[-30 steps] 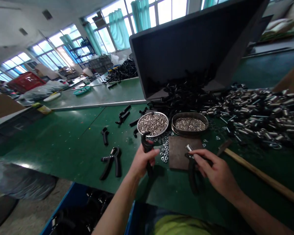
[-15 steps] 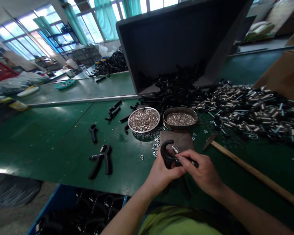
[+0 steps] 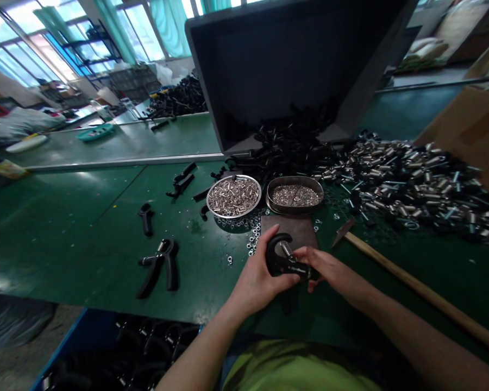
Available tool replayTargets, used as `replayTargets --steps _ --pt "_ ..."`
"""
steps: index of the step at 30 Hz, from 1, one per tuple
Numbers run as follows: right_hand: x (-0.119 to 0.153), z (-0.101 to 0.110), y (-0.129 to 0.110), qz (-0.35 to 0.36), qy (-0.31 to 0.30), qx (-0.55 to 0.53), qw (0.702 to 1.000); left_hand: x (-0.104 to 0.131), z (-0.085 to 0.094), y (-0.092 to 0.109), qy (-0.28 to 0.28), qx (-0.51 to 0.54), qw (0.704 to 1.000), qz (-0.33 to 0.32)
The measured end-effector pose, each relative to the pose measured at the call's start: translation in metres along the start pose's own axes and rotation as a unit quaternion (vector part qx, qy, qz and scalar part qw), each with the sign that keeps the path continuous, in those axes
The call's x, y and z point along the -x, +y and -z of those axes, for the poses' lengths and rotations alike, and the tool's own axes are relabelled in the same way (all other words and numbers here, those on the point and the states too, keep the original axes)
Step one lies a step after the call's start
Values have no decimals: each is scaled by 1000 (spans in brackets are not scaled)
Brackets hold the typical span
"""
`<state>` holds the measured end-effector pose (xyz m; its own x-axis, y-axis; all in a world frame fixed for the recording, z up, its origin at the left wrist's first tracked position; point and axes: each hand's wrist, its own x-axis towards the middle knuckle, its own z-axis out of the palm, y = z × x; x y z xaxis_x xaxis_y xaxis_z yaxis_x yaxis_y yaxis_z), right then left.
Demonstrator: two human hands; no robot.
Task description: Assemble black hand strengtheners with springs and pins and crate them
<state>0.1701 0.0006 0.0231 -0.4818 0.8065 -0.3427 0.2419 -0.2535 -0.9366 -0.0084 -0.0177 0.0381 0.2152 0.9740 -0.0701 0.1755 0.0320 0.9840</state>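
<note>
Over the front of the green table, my left hand (image 3: pixel 255 279) wraps round a black hand grip strengthener (image 3: pixel 274 259) with a hooked top and pale lettering on its handle. A metal coil spring (image 3: pixel 286 250) shows inside the hook. My right hand (image 3: pixel 330 269) closes on the right end of the same strengthener; its fingertips are partly hidden behind it. Just beyond lies a flat metal plate (image 3: pixel 301 225), with loose nuts (image 3: pixel 253 239) at its left. Another hand grip strengthener (image 3: pixel 171 263) with spread handles rests to the left, near a single black handle piece (image 3: pixel 146 220).
A round dish (image 3: pixel 210 209) of small metal pins and an oval tin (image 3: pixel 295 209) of small metal parts stand beyond the plate. A hammer (image 3: pixel 415 282) lies right, below a heap of springs (image 3: pixel 427 179). Behind, a tipped grey bin (image 3: pixel 206 81) spills black parts. A blue crate (image 3: pixel 71 347) sits below the edge.
The strengthener has turned in my hands, so its lettered handle faces up. My right hand has shifted from pinching a thin rod-like part to gripping the strengthener's right end. The view has swung slightly right.
</note>
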Motion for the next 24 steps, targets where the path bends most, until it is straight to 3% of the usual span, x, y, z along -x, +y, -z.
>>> replayTargets --steps 3,8,12,16,20,22,24 --pt "-10 -3 -4 32 -33 1 999 3 -4 -3 -19 -36 999 -5" --pt "-10 -15 -7 103 113 133 979 11 -18 -20 84 12 996 -7" --pt "-1 -18 -13 115 101 268 951 14 -17 -27 53 -27 998 -17" --pt "-2 -17 -14 111 112 336 929 8 -14 -26 4 -52 998 -39" --pt "-15 -3 -13 96 100 407 903 -8 -14 -27 -21 -72 997 -34" --pt "-26 11 -18 73 70 481 871 -23 -8 -29 -25 -107 993 -47" --pt "-41 25 -29 47 49 554 829 -43 6 -30 8 -178 981 -79"
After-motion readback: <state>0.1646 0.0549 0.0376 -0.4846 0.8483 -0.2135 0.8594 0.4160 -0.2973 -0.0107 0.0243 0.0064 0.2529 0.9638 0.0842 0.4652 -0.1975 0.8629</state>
